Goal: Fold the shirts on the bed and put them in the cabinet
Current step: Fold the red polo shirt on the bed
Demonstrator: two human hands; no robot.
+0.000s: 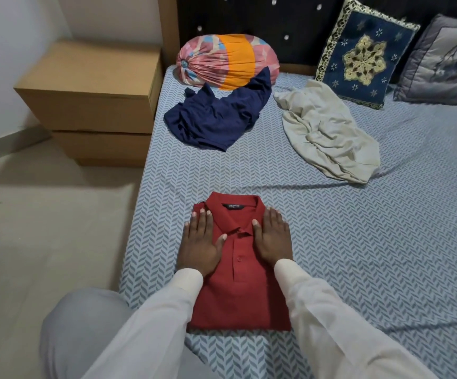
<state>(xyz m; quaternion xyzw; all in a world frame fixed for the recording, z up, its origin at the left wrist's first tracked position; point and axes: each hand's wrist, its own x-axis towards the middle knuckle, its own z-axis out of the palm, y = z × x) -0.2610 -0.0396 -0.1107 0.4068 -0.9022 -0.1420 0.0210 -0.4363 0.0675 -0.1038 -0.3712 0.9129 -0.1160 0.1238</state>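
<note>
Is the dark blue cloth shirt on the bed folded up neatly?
No, the dark blue cloth shirt lies crumpled in a heap against the round pink-and-orange bolster pillow, not folded flat.

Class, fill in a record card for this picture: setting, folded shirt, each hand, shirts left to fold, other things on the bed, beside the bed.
Setting: bed with a blue patterned sheet
Folded shirt: red shirt, folded, collar up, near the bed's front edge
Left hand: flat on the red shirt, left of the buttons
Right hand: flat on the red shirt, right of the collar
Left to fold: navy shirt and cream shirt, both crumpled, farther up the bed
Other things on the bed: bolster, blue cushion, grey cushion
Beside the bed: cardboard boxes
Cabinet: not in view
</note>
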